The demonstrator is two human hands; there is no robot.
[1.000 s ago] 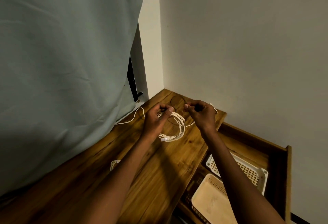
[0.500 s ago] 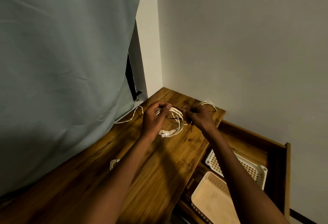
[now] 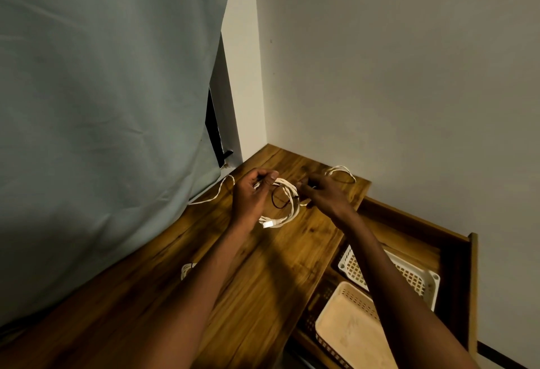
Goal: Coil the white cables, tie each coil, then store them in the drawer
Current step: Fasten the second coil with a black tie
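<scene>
My left hand [image 3: 252, 197] grips a coil of white cable [image 3: 287, 208] above the far end of the wooden table [image 3: 263, 289]. A connector hangs at the coil's lower edge. A thin dark tie [image 3: 277, 197] loops across the coil, and my right hand [image 3: 321, 192] pinches its other end at the coil's right side. A second white cable loop [image 3: 340, 171] lies behind my right hand near the wall. A loose white cable strand [image 3: 214, 195] trails left under the curtain. Another small white coil [image 3: 187, 270] peeks out beside my left forearm. The drawer [image 3: 455, 254] stands open at the right.
A grey-green curtain [image 3: 102, 105] hangs along the table's left side. Inside the open drawer sit a white perforated basket [image 3: 420, 278] and a beige basket [image 3: 347, 327]. Plain walls meet in the corner behind the table.
My right hand moved in against the coil and the dark tie now loops across it. The view shifted slightly; my left hand kept its grip on the coil.
</scene>
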